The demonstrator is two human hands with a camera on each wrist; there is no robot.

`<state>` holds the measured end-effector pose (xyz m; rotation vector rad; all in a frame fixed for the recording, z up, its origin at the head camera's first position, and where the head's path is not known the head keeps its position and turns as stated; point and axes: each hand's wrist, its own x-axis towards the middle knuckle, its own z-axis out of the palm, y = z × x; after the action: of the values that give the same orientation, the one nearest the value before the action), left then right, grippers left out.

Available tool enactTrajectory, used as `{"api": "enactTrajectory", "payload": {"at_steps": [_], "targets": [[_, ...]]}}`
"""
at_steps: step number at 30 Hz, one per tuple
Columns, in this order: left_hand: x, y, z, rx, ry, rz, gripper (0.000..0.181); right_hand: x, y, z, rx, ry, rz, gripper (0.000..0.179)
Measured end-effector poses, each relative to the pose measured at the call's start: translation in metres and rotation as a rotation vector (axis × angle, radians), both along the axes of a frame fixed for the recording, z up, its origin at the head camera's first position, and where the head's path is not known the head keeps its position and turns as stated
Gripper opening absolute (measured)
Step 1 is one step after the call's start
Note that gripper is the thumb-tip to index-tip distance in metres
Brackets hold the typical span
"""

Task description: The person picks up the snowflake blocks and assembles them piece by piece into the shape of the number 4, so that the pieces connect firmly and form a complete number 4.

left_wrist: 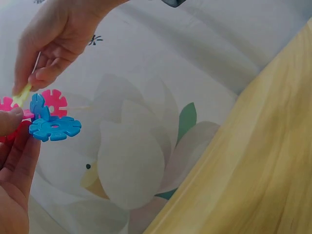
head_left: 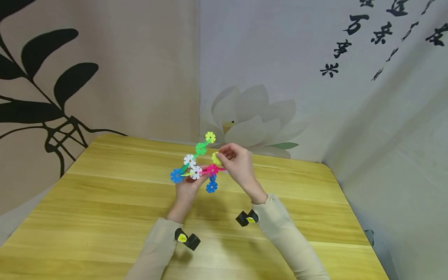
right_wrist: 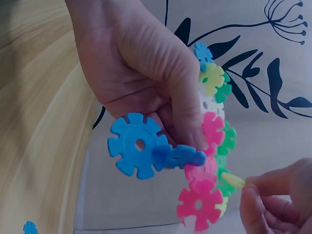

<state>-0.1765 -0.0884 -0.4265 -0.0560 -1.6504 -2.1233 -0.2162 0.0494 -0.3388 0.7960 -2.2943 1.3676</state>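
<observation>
My left hand (head_left: 186, 191) holds a chain of interlocked plastic snowflake discs above the table, with thumb and fingers gripping near the pink disc (head_left: 212, 169). From there the chain runs left through a white disc (head_left: 196, 172) to a blue disc (head_left: 177, 175), then climbs through another white and a green disc (head_left: 201, 148) to a yellow one (head_left: 210, 137) on top. Two blue discs (right_wrist: 138, 145) branch off below the pink part. My right hand (head_left: 238, 166) pinches a loose-looking yellow disc (right_wrist: 233, 180) between thumb and index finger, edge close to the pink and green pieces.
A wooden table (head_left: 115, 217) spreads beneath both hands. Near its edge in the right wrist view lies a small blue disc (right_wrist: 30, 227). Behind the table hangs a printed backdrop (head_left: 147, 77) with leaves, a lotus and writing. Black wrist cameras (head_left: 191, 242) sit on both sleeves.
</observation>
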Motion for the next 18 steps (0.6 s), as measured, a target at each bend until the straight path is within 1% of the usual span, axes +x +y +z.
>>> {"api": "enactTrajectory", "payload": {"at_steps": [4, 10, 14, 18], "targets": [[0.0012, -0.0004, 0.0016, -0.029, -0.012, 0.006, 0.027, 0.0011, -0.0049, 0.0006, 0.047, 0.068, -0.001, 0.005], [0.0013, 0.0011, 0.0034, -0.059, 0.009, 0.000, 0.025, 0.0018, -0.0096, -0.0003, 0.106, 0.128, 0.012, 0.004], [0.0004, 0.0015, 0.0029, -0.088, 0.050, -0.003, 0.024, 0.0019, -0.0113, -0.0015, 0.145, 0.122, 0.028, 0.005], [-0.0008, 0.0019, 0.0008, -0.097, 0.085, 0.006, 0.023, -0.0002, -0.0101, -0.0018, 0.163, 0.075, 0.064, 0.002]]}}
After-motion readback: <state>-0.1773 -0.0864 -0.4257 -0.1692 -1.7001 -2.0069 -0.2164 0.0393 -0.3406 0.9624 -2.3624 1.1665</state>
